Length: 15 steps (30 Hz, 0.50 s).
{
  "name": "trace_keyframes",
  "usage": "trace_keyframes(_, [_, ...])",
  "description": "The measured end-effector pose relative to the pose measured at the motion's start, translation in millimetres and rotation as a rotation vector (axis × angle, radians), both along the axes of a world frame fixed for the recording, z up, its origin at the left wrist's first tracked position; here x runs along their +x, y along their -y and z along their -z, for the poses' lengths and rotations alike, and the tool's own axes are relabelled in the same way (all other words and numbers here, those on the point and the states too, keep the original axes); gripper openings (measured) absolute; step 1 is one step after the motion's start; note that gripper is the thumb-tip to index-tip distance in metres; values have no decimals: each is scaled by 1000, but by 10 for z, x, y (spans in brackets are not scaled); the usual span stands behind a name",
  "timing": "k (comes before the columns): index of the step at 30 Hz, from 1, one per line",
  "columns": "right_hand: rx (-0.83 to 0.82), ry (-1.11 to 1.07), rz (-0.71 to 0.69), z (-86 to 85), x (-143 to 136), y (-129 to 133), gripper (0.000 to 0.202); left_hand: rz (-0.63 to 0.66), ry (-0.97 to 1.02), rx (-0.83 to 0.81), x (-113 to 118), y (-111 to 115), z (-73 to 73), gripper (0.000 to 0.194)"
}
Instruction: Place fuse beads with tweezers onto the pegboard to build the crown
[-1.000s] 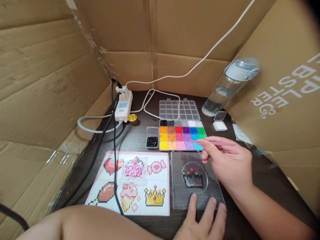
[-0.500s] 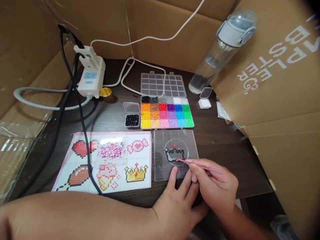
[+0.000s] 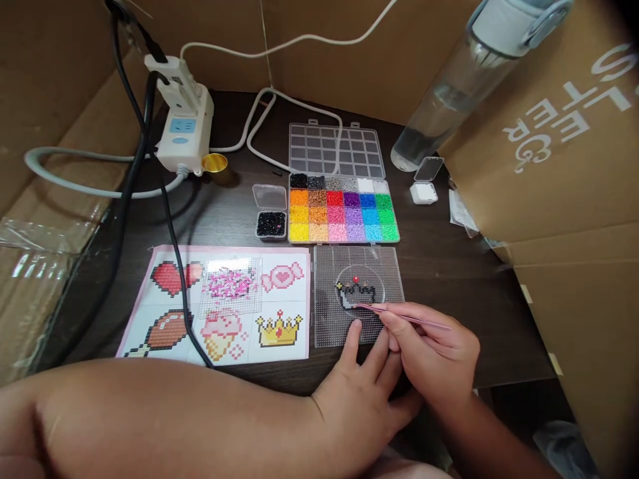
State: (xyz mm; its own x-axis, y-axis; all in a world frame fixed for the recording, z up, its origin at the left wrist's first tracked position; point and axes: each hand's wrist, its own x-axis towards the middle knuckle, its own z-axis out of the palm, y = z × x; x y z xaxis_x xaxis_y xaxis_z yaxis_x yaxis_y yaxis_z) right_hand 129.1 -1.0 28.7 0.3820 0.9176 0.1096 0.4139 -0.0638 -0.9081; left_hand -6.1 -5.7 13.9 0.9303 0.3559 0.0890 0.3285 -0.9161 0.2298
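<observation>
Pink tweezers [image 3: 414, 318] are pinched in my right hand [image 3: 436, 349], their tips at the lower edge of a bead crown [image 3: 355, 295]. That crown has a dark outline, a red bead on top and a yellow one at its left tip. It lies on a clear pegboard [image 3: 327, 326]. My left hand [image 3: 364, 392] rests with fingers spread at the board's near edge, holding nothing. To the left a printed pattern sheet [image 3: 292, 266] shows a yellow crown [image 3: 278, 330] and other pictures. A small clear board with pink beads [image 3: 229, 283] lies on the sheet.
Behind the pegboard is a compartment box of coloured beads [image 3: 344, 213]. Beside it stand a small box of black beads [image 3: 271, 224] and one of white beads [image 3: 424, 193]. A bottle [image 3: 444, 100], gold cup [image 3: 216, 167], power strip [image 3: 184, 136] and black cable [image 3: 174, 246] are around.
The camera view has shifted, so the board and sheet appear higher and slightly to the right. The tweezers remain in my right hand at the crown's lower edge.
</observation>
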Motion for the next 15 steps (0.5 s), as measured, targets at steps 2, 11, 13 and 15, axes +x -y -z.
trace_keyframes(2, [-4,21,-9,-8,-3,-4,13,-1,5,2,-1,9,5,40])
trace_keyframes(11, [-5,72,-22,-19,-10,-12,12,8,-5,-2,-9,10,6,41])
trace_keyframes(13, [-8,77,-25,-17,-8,-13,12,12,-8,-3,-5,10,6,41])
trace_keyframes(15, [-12,84,-33,-15,-3,-14,13,13,-9,-6,-3,7,9,42])
